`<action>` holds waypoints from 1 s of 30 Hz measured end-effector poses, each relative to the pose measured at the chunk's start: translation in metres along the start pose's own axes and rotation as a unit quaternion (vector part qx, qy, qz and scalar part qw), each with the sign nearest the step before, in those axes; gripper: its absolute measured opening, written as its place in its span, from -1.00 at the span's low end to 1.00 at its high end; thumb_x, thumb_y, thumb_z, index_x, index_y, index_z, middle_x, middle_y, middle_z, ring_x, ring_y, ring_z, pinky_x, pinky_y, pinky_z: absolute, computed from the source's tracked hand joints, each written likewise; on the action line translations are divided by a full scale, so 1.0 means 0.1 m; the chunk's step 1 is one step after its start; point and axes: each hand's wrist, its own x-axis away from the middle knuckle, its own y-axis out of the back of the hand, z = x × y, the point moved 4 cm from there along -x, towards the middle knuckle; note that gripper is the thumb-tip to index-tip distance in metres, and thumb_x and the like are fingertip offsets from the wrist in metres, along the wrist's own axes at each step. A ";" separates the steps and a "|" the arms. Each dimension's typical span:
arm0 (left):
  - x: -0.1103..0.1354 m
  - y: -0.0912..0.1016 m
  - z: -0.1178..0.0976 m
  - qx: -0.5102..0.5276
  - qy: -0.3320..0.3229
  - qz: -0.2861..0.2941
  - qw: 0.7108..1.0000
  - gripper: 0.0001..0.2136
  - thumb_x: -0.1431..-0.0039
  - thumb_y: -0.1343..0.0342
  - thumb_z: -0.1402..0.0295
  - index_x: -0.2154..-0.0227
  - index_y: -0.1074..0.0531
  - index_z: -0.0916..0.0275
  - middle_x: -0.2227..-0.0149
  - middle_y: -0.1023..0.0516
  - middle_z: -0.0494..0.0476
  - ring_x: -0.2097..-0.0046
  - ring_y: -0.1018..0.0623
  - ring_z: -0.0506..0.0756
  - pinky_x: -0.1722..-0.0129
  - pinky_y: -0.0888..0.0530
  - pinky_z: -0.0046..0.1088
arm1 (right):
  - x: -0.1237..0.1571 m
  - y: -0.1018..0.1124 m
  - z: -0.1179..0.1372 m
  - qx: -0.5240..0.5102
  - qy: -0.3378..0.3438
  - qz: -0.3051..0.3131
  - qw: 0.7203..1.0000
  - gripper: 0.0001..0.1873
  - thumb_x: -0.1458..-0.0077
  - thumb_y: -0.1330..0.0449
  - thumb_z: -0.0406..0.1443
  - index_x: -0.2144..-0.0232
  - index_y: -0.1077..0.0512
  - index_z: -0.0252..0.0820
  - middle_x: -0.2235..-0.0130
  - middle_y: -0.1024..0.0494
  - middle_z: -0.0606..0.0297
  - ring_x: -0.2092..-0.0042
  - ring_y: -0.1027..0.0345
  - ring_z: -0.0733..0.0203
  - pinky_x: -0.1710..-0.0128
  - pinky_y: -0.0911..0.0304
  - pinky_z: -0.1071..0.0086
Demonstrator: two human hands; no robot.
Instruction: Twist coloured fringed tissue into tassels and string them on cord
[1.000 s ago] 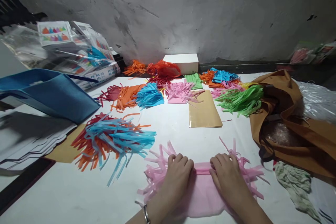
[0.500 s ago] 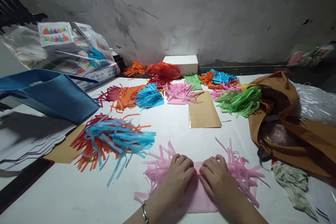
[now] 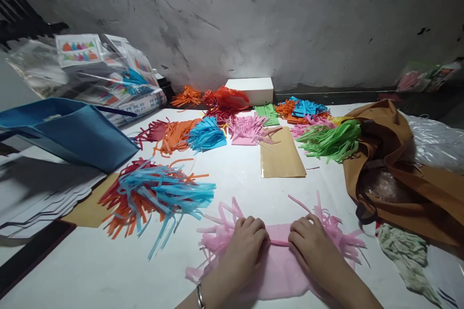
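Pink tissue paper (image 3: 281, 270) with fringed ends lies on the white table in front of me. Across its middle runs a narrow rolled or folded strip (image 3: 279, 242). My left hand (image 3: 250, 241), a silver bracelet at its wrist, is closed with curled fingers on the strip's left part. On its right part, my right hand (image 3: 308, 239) pinches it the same way. Cut pink fringes spread out beyond both hands. The fingertips and thumbs are partly hidden under the hands and paper.
Blue, red and orange fringed tissue (image 3: 163, 188) lies to the left, near a blue fabric bag (image 3: 72, 130). A brown envelope (image 3: 282, 159) lies ahead, below a row of coloured tassels (image 3: 250, 128). At the right are a brown bag (image 3: 380, 154) and a crumpled cloth (image 3: 406, 256).
My right hand has slid rightward, away from the left hand, baring more of the pink strip between them. Both hands sit slightly lower, still on the paper.
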 end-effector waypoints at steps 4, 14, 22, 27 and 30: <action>-0.06 0.00 -0.06 -0.045 0.029 0.007 0.999 -0.86 -0.28 -0.03 0.53 0.36 -0.44 0.24 0.23 -0.49 0.11 0.15 -0.40 0.17 0.11 -0.26 -0.20 | -0.04 -0.04 0.05 0.075 -0.057 0.000 0.996 -0.80 -0.14 -0.23 -0.50 0.45 -0.42 -0.14 0.32 -0.47 0.34 0.23 -0.27 0.11 -0.01 -0.06 0.10; -0.13 -0.04 -0.07 -0.138 -0.022 -0.008 0.990 -0.88 -0.25 -0.15 0.54 0.37 -0.47 0.21 0.23 -0.53 0.05 0.13 -0.44 0.16 -0.03 -0.24 -0.07 | -0.03 -0.21 0.11 0.097 -0.072 -0.059 0.991 -0.69 0.02 -0.27 -0.61 0.41 -0.45 -0.09 0.33 -0.50 0.41 0.21 -0.31 0.13 -0.17 0.10 0.00; -0.29 -0.09 -0.08 -0.220 -0.193 0.020 0.956 -0.82 -0.23 -0.20 0.52 0.49 -0.46 0.24 0.36 -0.50 0.06 0.24 -0.41 0.14 -0.12 -0.21 -0.06 | -0.05 -0.15 0.22 0.104 0.012 -0.081 0.991 -0.82 -0.01 -0.27 -0.48 0.38 -0.42 -0.11 0.35 -0.47 0.38 0.20 -0.30 0.11 -0.24 0.16 -0.01; -0.25 0.05 -0.14 -0.193 -0.161 -0.005 0.968 -0.91 -0.20 -0.22 0.46 0.41 -0.45 0.25 0.29 -0.52 0.09 0.22 -0.43 0.12 0.13 -0.32 -0.25 | -0.09 -0.26 0.20 0.114 0.043 -0.142 0.982 -0.67 0.01 -0.07 -0.65 0.45 -0.38 -0.12 0.44 -0.43 0.38 0.30 -0.29 0.15 -0.19 0.06 0.06; -0.08 -0.05 -0.24 -0.174 -0.236 -0.023 0.956 -0.87 -0.29 -0.17 0.45 0.40 -0.43 0.23 0.32 -0.52 0.11 0.24 -0.43 0.11 0.21 -0.33 -0.29 | -0.08 -0.24 0.12 0.052 0.037 -0.167 0.984 -0.67 -0.12 -0.01 -0.60 0.43 -0.39 -0.10 0.43 -0.45 0.40 0.31 -0.34 0.16 -0.15 0.01 0.05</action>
